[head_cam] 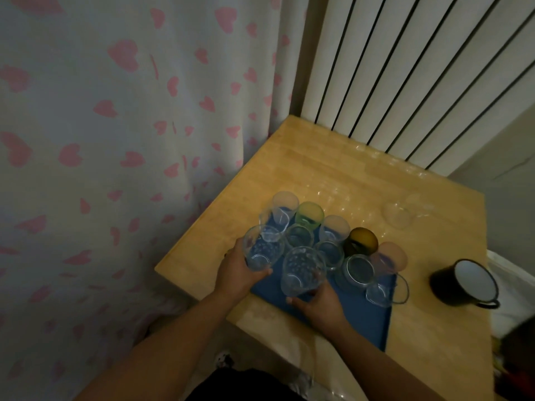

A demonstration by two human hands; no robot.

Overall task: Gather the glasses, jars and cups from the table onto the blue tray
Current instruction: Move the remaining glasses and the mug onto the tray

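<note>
A blue tray (367, 319) lies on the wooden table (333, 175) and carries several glasses and jars, among them a green glass (309, 214), an amber glass (362, 243) and a clear jar (359, 270). My left hand (236, 273) grips a dimpled clear glass (262, 250) at the tray's left edge. My right hand (321, 305) holds a second dimpled glass (302, 270) over the tray's near left part. A black enamel cup (466, 282) with a white inside stands on the table right of the tray. A clear glass bowl (398, 215) sits on the table behind the tray.
A curtain with pink hearts (115, 140) hangs left of the table. A white ribbed radiator (405, 68) stands behind it. The table's near left edge is close to my forearms.
</note>
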